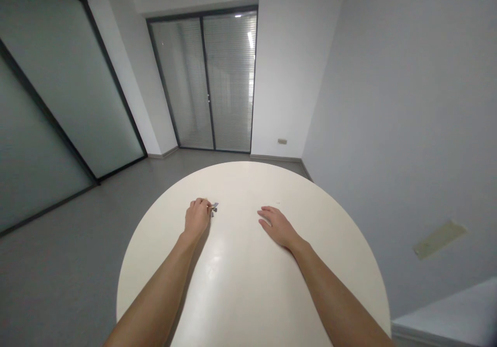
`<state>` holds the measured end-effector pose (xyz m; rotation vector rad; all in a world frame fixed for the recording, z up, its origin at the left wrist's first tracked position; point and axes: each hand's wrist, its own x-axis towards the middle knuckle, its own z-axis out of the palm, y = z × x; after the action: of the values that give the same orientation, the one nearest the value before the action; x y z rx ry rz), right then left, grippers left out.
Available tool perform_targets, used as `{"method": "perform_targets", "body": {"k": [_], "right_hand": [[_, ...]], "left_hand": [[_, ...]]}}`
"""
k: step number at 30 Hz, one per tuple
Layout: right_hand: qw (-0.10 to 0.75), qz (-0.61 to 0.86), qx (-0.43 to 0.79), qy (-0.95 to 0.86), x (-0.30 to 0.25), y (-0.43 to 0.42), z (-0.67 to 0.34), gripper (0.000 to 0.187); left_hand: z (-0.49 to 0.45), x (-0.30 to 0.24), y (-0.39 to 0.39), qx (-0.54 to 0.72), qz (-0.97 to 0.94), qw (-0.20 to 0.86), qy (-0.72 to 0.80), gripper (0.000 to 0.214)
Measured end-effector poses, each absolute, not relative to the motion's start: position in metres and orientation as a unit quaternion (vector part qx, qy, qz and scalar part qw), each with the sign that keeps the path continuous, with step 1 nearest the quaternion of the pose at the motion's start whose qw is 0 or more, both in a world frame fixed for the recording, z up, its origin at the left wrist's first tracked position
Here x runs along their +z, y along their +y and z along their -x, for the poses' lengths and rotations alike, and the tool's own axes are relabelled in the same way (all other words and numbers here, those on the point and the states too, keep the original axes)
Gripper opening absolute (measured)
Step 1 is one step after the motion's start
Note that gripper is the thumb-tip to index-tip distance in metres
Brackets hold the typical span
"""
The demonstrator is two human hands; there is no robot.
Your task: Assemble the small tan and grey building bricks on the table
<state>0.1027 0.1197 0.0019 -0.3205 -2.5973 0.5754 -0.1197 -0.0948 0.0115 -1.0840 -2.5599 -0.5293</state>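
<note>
My left hand (197, 216) rests on the round white table (248, 279) with its fingers curled, pinching a small grey metal object (214, 207) that sticks out to the right of the fingertips. What the object is I cannot make out. My right hand (276, 225) lies flat on the table to the right, fingers stretched out and together, holding nothing. The two hands are about a hand's width apart.
A tiny speck (277, 202) lies on the table beyond my right hand. Grey floor surrounds the table. Glass partitions stand at the left, a sliding glass door with blinds (209, 83) at the back, a white wall at the right.
</note>
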Motion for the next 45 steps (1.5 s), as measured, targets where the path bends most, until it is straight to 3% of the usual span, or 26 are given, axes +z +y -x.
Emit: {"method": "perform_targets", "body": {"k": [15, 28, 37, 45], "right_hand": [[0.225, 0.118, 0.198, -0.947, 0.006, 0.118, -0.104, 0.034], [0.294, 0.082, 0.248, -0.919, 0.025, 0.096, -0.100, 0.026], [0.303, 0.037, 0.222, -0.926, 0.027, 0.093, -0.098, 0.008], [0.304, 0.077, 0.216, -0.925, 0.026, 0.099, -0.099, 0.009]], "left_hand": [[0.104, 0.025, -0.088, -0.201, 0.410, 0.170, -0.873, 0.017], [0.039, 0.030, -0.063, -0.334, 0.530, 0.029, -0.779, 0.021], [0.034, 0.030, -0.063, -0.362, 0.555, 0.048, -0.748, 0.017], [0.038, 0.027, -0.063, -0.344, 0.557, 0.073, -0.752, 0.013]]}}
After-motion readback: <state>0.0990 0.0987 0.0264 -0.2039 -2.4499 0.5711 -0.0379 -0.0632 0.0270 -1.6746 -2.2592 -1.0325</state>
